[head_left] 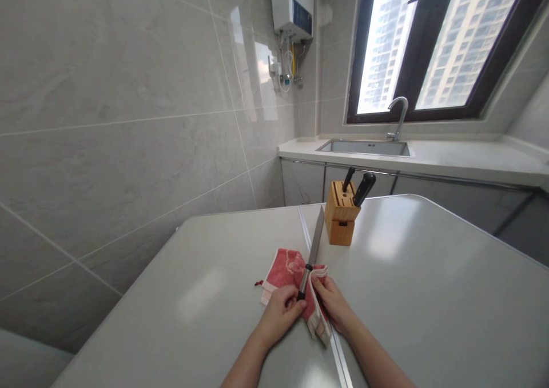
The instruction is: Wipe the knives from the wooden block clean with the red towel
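Note:
A kitchen knife (316, 237) points away from me, its blade up and its dark handle with a silver band low in the middle of the view. My left hand (283, 314) is closed on the end of that handle. Behind and beside the handle lies a red and white cloth (285, 268), partly bunched up. My right hand (332, 302) pinches a folded part of the cloth just right of the knife handle. Part of the cloth hangs below my right fingers. The fingertips under the cloth are hidden.
A wooden knife block (341, 211) with two black-handled knives stands right of the blade tip. All this is on a white table (206, 251) with a metal seam. Beyond it are a counter with a sink (364, 147), a faucet (400, 116) and a window.

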A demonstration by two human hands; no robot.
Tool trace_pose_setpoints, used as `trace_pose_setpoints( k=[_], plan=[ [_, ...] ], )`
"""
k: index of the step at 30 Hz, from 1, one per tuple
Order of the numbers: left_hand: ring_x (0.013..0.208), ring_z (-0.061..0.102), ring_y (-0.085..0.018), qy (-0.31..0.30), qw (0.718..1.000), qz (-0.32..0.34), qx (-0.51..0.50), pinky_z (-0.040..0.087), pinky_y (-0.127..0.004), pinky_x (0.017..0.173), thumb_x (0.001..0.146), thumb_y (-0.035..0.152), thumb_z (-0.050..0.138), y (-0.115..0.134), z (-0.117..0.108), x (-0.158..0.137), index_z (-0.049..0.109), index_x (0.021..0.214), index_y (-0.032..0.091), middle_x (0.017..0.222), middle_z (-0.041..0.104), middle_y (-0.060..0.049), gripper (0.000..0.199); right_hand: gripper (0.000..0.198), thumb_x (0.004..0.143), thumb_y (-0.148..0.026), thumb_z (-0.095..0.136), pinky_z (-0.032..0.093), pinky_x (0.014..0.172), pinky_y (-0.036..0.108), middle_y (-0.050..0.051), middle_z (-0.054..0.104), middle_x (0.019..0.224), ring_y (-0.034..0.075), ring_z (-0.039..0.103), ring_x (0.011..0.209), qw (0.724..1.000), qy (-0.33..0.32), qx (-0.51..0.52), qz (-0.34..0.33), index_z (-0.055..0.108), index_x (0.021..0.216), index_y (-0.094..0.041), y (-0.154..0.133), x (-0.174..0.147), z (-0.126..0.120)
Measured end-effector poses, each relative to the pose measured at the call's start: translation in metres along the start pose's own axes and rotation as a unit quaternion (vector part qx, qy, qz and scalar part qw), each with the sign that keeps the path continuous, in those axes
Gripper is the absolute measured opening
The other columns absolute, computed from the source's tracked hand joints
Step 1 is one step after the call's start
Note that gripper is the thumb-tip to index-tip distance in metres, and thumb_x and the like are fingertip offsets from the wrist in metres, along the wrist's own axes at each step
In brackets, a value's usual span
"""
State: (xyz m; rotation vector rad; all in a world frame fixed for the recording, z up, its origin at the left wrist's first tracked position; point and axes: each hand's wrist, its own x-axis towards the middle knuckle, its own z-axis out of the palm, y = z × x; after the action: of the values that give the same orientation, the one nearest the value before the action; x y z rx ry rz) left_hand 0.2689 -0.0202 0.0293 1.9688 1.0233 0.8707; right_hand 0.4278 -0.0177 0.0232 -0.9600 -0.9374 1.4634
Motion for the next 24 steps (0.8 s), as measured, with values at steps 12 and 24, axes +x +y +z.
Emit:
trace_pose_setpoints(
  k=[12, 24],
  plan=[
    [0.056, 0.032, -0.009, -0.015, 1.000, -0.021, 0.014, 0.022, -0.021, 0.051, 0.079, 0.034, 0.058, 0.005, 0.002, -0.002, 0.047, 0.064, 0.015, 0.060, 0.037, 0.005, 0.027, 0.038, 0.066, -0.041, 0.073, 0.045, 0.085, 0.037, 0.003, 0.065, 0.089, 0.021, 0.060, 0.087, 0.997, -0.067, -0.032, -0.009, 0.058, 0.094, -0.019, 0.000, -0.007, -0.001],
    [0.061, 0.044, -0.013, -0.015, 1.000, -0.008, 0.025, 0.034, -0.023, 0.059, 0.082, 0.028, 0.051, 0.011, 0.001, -0.003, 0.062, 0.075, 0.013, 0.067, 0.056, -0.001, 0.020, 0.033, 0.073, -0.038, 0.068, 0.045, 0.084, 0.035, 0.003, 0.065, 0.091, 0.020, 0.059, 0.087, 0.998, -0.041, -0.045, -0.012, 0.056, 0.097, -0.019, 0.001, -0.006, 0.002]
  ],
)
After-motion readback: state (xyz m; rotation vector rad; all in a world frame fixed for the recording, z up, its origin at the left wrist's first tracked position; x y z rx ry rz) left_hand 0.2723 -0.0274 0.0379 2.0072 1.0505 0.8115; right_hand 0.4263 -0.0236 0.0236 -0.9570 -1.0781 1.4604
